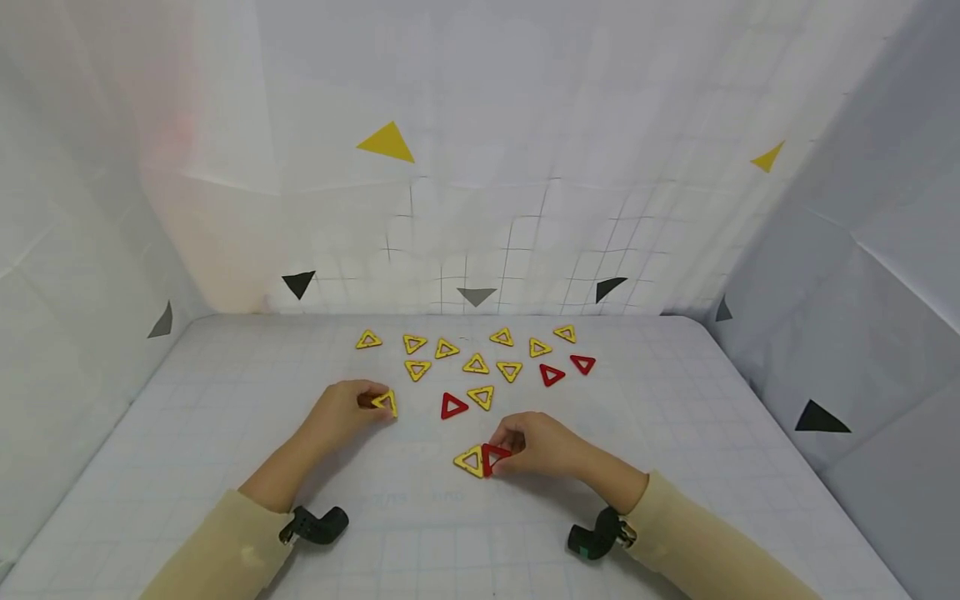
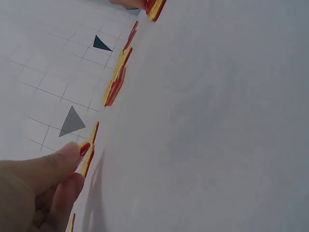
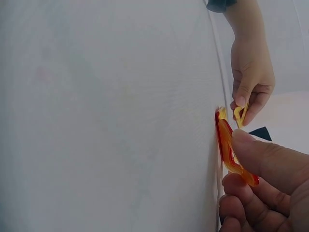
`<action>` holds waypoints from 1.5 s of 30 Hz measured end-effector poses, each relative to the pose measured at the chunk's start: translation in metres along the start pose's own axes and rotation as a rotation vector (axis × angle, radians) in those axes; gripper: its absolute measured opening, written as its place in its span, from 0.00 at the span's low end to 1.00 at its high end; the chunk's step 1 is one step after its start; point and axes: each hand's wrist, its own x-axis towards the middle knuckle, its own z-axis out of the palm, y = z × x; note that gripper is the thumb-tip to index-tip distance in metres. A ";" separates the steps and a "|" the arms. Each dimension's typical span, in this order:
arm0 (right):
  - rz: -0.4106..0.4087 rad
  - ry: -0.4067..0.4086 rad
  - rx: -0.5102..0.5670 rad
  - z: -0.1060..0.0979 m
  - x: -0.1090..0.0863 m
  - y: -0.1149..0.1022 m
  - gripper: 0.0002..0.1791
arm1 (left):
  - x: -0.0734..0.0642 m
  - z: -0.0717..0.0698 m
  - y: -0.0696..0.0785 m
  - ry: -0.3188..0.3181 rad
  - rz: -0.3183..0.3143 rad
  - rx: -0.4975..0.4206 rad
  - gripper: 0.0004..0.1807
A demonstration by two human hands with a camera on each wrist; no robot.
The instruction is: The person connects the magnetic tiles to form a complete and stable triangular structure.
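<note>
Between thumb and fingers, my left hand pinches a yellow triangle tile, a hollow frame lifted off the table in the left wrist view. My right hand pinches a red triangle tile at its right side. That red tile stands edge to edge with another yellow triangle; whether they are joined cannot be told. Just beyond the hands lie a loose red triangle and a loose yellow triangle. In the right wrist view the pinched tile is seen nearly edge-on.
Several yellow triangles lie scattered across the back of the white table. Two red ones are at their right end. White sheeting with printed triangles rises behind and at both sides. Each wrist carries a black camera.
</note>
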 end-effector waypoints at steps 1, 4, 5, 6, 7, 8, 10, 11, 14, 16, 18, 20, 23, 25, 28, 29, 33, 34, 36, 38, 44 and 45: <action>0.001 0.002 0.000 0.000 0.000 0.000 0.13 | -0.001 0.001 0.001 -0.003 -0.002 -0.007 0.23; 0.013 0.007 -0.004 0.000 -0.001 -0.001 0.13 | -0.006 0.003 0.007 -0.014 -0.006 -0.034 0.22; 0.013 0.010 -0.004 0.001 -0.001 0.000 0.13 | -0.008 0.004 0.009 -0.018 -0.006 -0.041 0.21; 0.013 0.013 -0.005 0.001 -0.001 0.000 0.13 | -0.010 0.005 0.011 -0.022 -0.006 -0.045 0.21; 0.008 0.016 -0.003 0.001 -0.001 0.000 0.14 | -0.012 0.007 0.013 -0.027 -0.010 -0.049 0.21; 0.010 0.017 -0.004 0.001 -0.001 0.000 0.14 | -0.014 0.008 0.015 -0.032 -0.011 -0.054 0.20; 0.017 0.022 -0.006 0.002 -0.001 0.001 0.14 | -0.018 0.011 0.018 -0.042 -0.008 -0.050 0.20; 0.019 0.026 -0.007 0.002 -0.001 0.001 0.14 | -0.019 0.013 0.020 -0.047 -0.007 -0.048 0.19; 0.031 0.035 -0.007 0.003 0.000 0.002 0.14 | -0.025 0.017 0.025 -0.055 -0.004 -0.038 0.19; 0.033 0.041 -0.002 0.003 0.000 0.003 0.14 | -0.029 0.020 0.028 -0.058 0.000 -0.033 0.18; 0.036 0.045 0.004 0.004 0.001 0.003 0.14 | -0.032 0.023 0.031 -0.058 0.003 -0.035 0.18; 0.041 0.048 0.007 0.004 0.001 0.003 0.14 | -0.034 0.027 0.032 -0.058 0.019 -0.031 0.18; 0.050 0.051 0.007 0.003 0.001 0.002 0.14 | -0.037 0.034 0.034 -0.071 0.051 -0.026 0.18; 0.053 0.051 0.004 0.003 0.002 0.002 0.14 | -0.038 0.038 0.036 -0.086 0.067 -0.020 0.18; 0.057 0.051 0.002 0.003 0.002 0.002 0.14 | -0.041 0.040 0.041 -0.113 0.078 -0.002 0.18; 0.058 0.051 0.003 0.003 0.002 0.001 0.14 | -0.041 0.040 0.042 -0.124 0.081 0.011 0.19; 0.056 0.055 0.004 0.003 0.002 -0.001 0.14 | -0.044 0.038 0.048 -0.178 0.108 0.072 0.19; 0.056 0.058 0.001 0.003 0.002 -0.002 0.14 | -0.045 0.038 0.048 -0.191 0.120 0.085 0.19; 0.057 0.066 -0.001 0.004 0.002 -0.002 0.14 | -0.046 0.037 0.049 -0.213 0.139 0.093 0.19; 0.061 0.073 -0.003 0.004 0.001 -0.003 0.14 | -0.047 0.037 0.050 -0.218 0.149 0.092 0.19; 0.068 0.083 -0.009 0.007 0.001 -0.006 0.14 | -0.050 0.043 0.050 -0.164 0.163 0.058 0.16; 0.067 0.086 -0.011 0.007 0.001 -0.006 0.14 | -0.051 0.044 0.050 -0.156 0.166 0.049 0.16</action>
